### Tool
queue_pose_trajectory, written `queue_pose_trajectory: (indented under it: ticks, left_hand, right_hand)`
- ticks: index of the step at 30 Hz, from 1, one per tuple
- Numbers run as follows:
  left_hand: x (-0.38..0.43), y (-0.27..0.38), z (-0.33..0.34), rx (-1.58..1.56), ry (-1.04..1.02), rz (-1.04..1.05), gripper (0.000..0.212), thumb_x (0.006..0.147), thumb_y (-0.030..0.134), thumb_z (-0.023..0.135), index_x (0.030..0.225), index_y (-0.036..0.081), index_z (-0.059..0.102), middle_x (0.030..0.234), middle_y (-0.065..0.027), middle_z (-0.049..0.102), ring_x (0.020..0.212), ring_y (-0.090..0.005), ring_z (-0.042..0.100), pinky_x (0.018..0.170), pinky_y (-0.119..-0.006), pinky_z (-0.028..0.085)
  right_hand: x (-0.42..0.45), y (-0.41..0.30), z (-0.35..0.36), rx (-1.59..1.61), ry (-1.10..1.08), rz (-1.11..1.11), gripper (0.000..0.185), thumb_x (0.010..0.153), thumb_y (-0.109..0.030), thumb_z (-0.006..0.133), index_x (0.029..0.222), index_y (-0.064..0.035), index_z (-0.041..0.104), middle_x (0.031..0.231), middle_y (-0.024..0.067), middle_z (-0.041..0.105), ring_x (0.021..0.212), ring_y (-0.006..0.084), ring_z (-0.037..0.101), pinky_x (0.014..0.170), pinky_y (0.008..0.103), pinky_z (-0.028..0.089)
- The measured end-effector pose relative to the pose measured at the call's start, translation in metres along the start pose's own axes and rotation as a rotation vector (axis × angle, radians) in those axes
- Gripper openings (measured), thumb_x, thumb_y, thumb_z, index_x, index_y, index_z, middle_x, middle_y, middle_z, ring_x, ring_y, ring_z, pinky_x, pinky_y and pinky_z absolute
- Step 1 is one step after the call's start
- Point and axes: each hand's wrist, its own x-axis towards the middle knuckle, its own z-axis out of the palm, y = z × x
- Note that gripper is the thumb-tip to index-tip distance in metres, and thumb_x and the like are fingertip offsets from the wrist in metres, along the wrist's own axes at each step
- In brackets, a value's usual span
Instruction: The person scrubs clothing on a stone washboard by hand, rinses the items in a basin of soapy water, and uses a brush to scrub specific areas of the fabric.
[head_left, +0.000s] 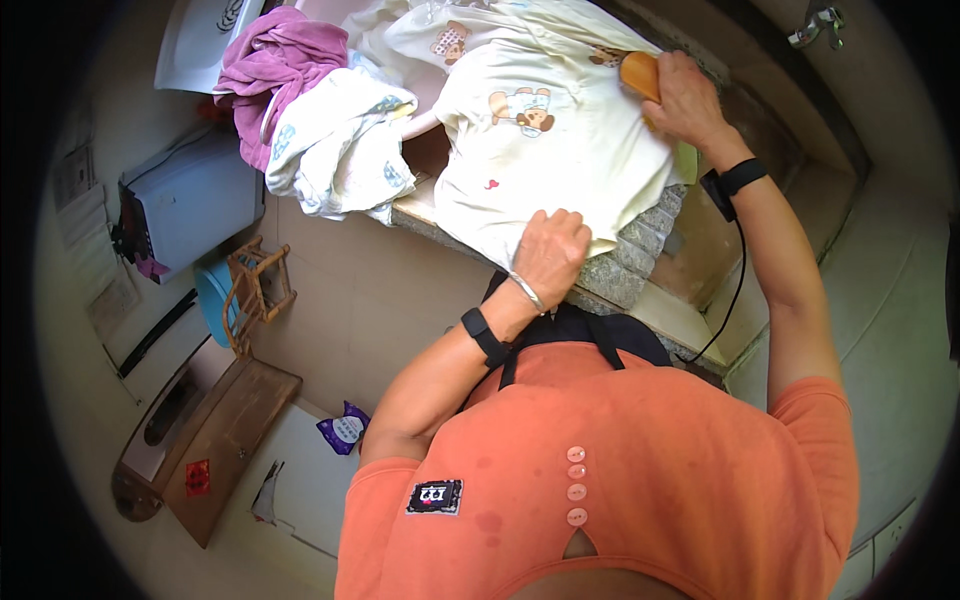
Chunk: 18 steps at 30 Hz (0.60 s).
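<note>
A cream garment (570, 161) printed with cartoon bears lies spread over a ridged stone washing slab (619, 270). My left hand (553, 251) clutches the garment's near edge in closed fingers. At the garment's upper right, my right hand (686, 97) grips a yellow-brown scrubbing brush (641, 75). The brush rests against the cloth, and its underside is hidden. Left of the garment, a white cloth with blue prints (337, 142) hangs over the ledge, beside a bunched pink cloth (281, 60).
A metal tap (816, 28) juts from the wall at upper right. To the left are a pale blue box-like container (191, 199), a bamboo stool (262, 289), a turquoise basin (215, 300) and a wooden cabinet (225, 442). A purple packet (345, 429) lies near my left elbow.
</note>
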Motion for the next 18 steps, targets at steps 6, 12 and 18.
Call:
queue_pose_trajectory:
  ticks: [6,12,18]
  left_hand:
    - [0.000,0.037,0.023,-0.130,-0.085,0.000,0.014,0.072,0.005,0.063,0.085,0.008,0.067,0.098,-0.0099,0.060,0.098,-0.0282,0.057,0.086,-0.045,0.042]
    - [-0.013,0.013,0.024,-0.157,-0.208,0.132,0.041,0.088,0.020,0.067,0.128,0.009,0.063,0.154,-0.0084,0.043,0.148,-0.0282,0.032,0.121,-0.053,0.020]
    - [-0.035,0.002,0.019,0.032,-0.437,0.252,0.075,0.090,0.032,0.066,0.155,0.011,0.035,0.162,-0.0050,0.033,0.152,-0.0227,0.023,0.125,-0.047,0.012]
  right_hand:
    - [-0.042,0.061,0.009,-0.067,-0.095,0.144,0.050,0.074,-0.024,0.067,0.114,0.0049,0.057,0.112,0.0262,0.058,0.103,0.0439,0.058,0.088,0.0476,0.053]
    - [-0.080,-0.031,0.009,0.141,-0.043,0.090,0.064,0.084,-0.015,0.069,0.144,-0.0134,0.047,0.126,0.0275,0.051,0.113,0.0407,0.054,0.092,0.0447,0.053]
    - [-0.065,-0.039,0.026,0.041,-0.297,-0.320,0.049,0.100,-0.034,0.052,0.147,-0.0218,0.048,0.121,0.0195,0.055,0.097,0.0341,0.057,0.085,0.0432,0.054]
